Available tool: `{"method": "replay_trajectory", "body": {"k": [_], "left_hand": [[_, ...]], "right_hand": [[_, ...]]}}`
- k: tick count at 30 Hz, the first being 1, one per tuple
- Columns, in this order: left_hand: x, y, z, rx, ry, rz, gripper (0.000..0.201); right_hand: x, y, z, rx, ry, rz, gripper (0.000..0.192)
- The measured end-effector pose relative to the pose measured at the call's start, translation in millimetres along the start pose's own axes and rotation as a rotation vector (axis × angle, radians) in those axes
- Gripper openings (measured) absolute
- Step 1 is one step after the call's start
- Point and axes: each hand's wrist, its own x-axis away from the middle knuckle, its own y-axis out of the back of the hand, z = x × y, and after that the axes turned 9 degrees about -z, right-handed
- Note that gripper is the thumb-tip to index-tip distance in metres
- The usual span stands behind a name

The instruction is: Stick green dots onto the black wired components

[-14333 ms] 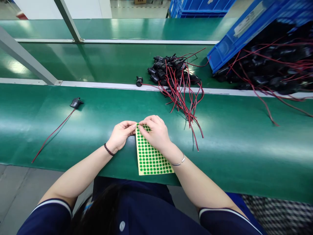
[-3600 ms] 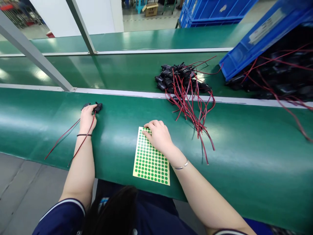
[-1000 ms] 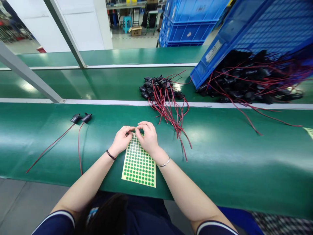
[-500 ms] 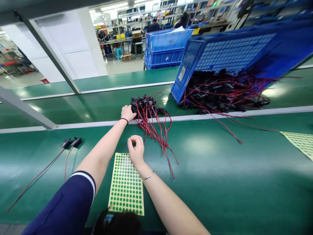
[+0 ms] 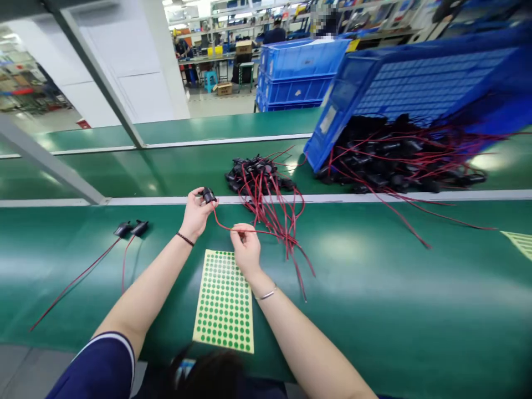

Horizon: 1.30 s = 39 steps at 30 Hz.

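Note:
My left hand (image 5: 197, 215) grips a small black part with a red wire (image 5: 208, 195), holding it above the bench left of the pile. The wire runs right, across the fingertips of my right hand (image 5: 246, 249). Those fingers are pinched together; what is between them is too small to make out. Under my right wrist lies a pale sheet of round green stickers (image 5: 224, 302). Behind the hands, a pile of black wired parts (image 5: 260, 172) sits with its red wires trailing forward. Two more black parts (image 5: 131, 229) rest on the left, wires toward me.
A tipped blue crate (image 5: 332, 130) at the right spills many black parts (image 5: 386, 158) and red wires. Another sticker sheet (image 5: 521, 244) lies at the right edge. Grey metal posts (image 5: 100, 77) rise at the left. Stacked blue crates (image 5: 297, 91) and people are farther back.
My left hand has come away from the pile, toward me and left, with one black part in it. My right hand stays pinched near the sheet, the red wire now across it.

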Motion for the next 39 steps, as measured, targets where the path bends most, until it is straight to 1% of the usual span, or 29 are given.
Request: {"method": "replay_trajectory", "body": {"k": [3,5,7,9,11,12,14,17,20,22,24,28,30,33,35,37,39], "left_hand": [[35,31.4,-13,0.145,0.112,-0.01,0.055],[49,49.1,-21,0.187,0.119,-0.03,0.048],[57,63.8,-27,0.206,0.075,-0.077,0.05],[61,74.6,-32,0.23,0.05,-0.112,0.056],[67,80.0,-38,0.234,0.077,-0.086,0.058],[70,80.5,-41,0.22,0.1,-0.049,0.056],[80,77.6,-45,0.165,0.143,0.048,0.052],[97,68.4,-47,0.05,0.179,0.175,0.05],[111,60.0,-41,-0.058,0.199,0.219,0.047],[118,56.0,-34,-0.097,0.214,0.211,0.04],[122,52.8,-27,-0.106,0.226,0.178,0.036],[127,49.1,-18,-0.114,0.228,0.09,0.039],[129,48.9,-17,-0.166,0.196,0.073,0.038],[129,50.1,-17,-0.274,0.108,0.071,0.032],[129,51.1,-16,-0.29,0.077,0.057,0.031],[129,51.6,-13,-0.252,0.088,0.017,0.032],[129,51.9,-10,-0.205,0.112,-0.031,0.035]], "right_hand": [[3,-1,3,-0.004,0.01,0.073,0.016],[6,-1,5,-0.002,-0.009,0.085,0.016],[7,1,6,0.014,-0.037,0.08,0.017],[5,4,7,0.04,-0.053,0.075,0.018],[2,8,10,0.037,-0.076,0.061,0.021],[0,9,13,0.018,-0.104,0.065,0.022],[-1,12,23,-0.051,-0.206,0.122,0.024],[7,14,45,-0.159,-0.383,0.293,0.024],[17,15,63,-0.231,-0.474,0.414,0.023],[21,15,68,-0.253,-0.487,0.446,0.023],[22,16,68,-0.238,-0.483,0.456,0.022],[20,16,64,-0.092,-0.448,0.467,0.018],[19,16,64,-0.004,-0.391,0.471,0.017],[19,15,66,0.081,-0.329,0.494,0.016],[20,15,67,0.086,-0.353,0.499,0.015],[22,13,66,0.065,-0.386,0.482,0.02],[23,12,64,0.05,-0.387,0.459,0.022]]}}
